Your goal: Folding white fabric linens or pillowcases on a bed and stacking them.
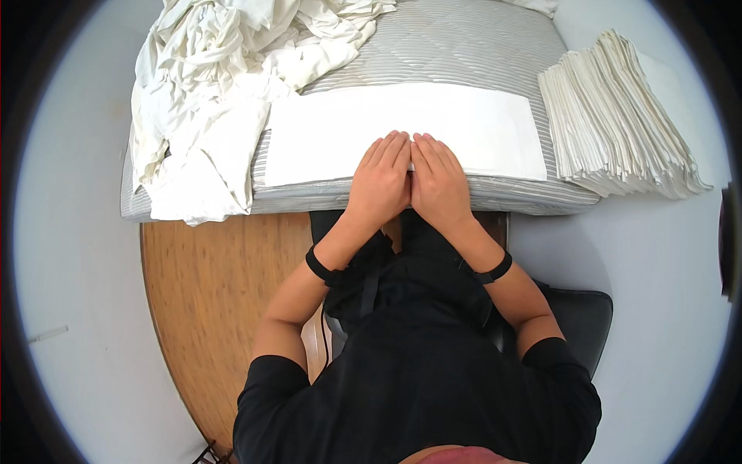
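A white cloth [475,127], folded into a long flat strip, lies crosswise on a grey striped mattress [440,46]. My left hand [379,174] and my right hand [437,174] meet side by side at the middle of its near edge. Their fingers point away from me and rest together on top of the fabric. Both thumbs are mostly hidden between the hands, so whether they pinch the edge is unclear. To the left, a loose heap of crumpled white cloths [203,87] spills over the mattress front and touches the strip's left end.
At the right, a tall leaning stack of folded white cloths [614,122] stands against a pale wall [655,261]. Wooden floor [232,290] shows below the mattress at left. A black padded seat [577,325] is beside my right elbow.
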`<state>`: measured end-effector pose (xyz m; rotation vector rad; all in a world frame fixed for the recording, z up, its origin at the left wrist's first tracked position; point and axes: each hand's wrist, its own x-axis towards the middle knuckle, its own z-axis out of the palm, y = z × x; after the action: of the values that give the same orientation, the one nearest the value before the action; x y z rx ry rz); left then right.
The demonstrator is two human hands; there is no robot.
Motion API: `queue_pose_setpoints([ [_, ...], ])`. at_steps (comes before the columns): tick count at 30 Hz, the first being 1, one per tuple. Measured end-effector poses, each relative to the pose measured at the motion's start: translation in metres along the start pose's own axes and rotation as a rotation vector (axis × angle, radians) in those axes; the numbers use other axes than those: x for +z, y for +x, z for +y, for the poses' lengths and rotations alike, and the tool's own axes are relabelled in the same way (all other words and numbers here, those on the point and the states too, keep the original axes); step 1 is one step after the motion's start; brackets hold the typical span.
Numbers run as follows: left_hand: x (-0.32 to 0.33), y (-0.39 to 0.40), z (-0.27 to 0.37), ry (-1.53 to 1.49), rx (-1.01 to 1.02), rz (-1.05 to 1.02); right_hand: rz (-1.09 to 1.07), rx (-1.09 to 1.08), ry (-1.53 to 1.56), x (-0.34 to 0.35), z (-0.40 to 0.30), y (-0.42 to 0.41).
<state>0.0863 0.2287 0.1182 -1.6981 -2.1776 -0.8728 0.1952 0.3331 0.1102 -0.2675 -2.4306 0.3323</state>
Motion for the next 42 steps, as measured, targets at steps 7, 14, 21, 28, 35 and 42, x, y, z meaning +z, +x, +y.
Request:
queue_pose_setpoints([
  [7, 0.006, -0.003, 0.003, 0.2, -0.051, -0.01, 0.009, -0.001, -0.127, 0.01, -0.003, 0.006],
  [14, -0.031, -0.022, -0.038, 0.319, -0.064, -0.105, -0.131, 0.011, -0.196, -0.02, 0.043, -0.011],
  [21, -0.098, -0.081, -0.117, 0.51, -0.202, -0.152, -0.162, 0.204, -0.335, -0.08, 0.136, -0.063],
  [28, -0.101, -0.084, -0.125, 0.317, -0.233, -0.086, -0.147, 0.385, -0.138, -0.104, 0.167, -0.077],
  [35, -0.162, -0.104, -0.13, -0.476, -0.459, 0.208, -0.091, 0.316, 0.223, -0.175, 0.142, -0.067],
  [42, -0.158, -0.048, -0.116, -0.552, -0.729, 0.45, 0.234, 0.697, 0.363, -0.166, 0.149, -0.025],
])
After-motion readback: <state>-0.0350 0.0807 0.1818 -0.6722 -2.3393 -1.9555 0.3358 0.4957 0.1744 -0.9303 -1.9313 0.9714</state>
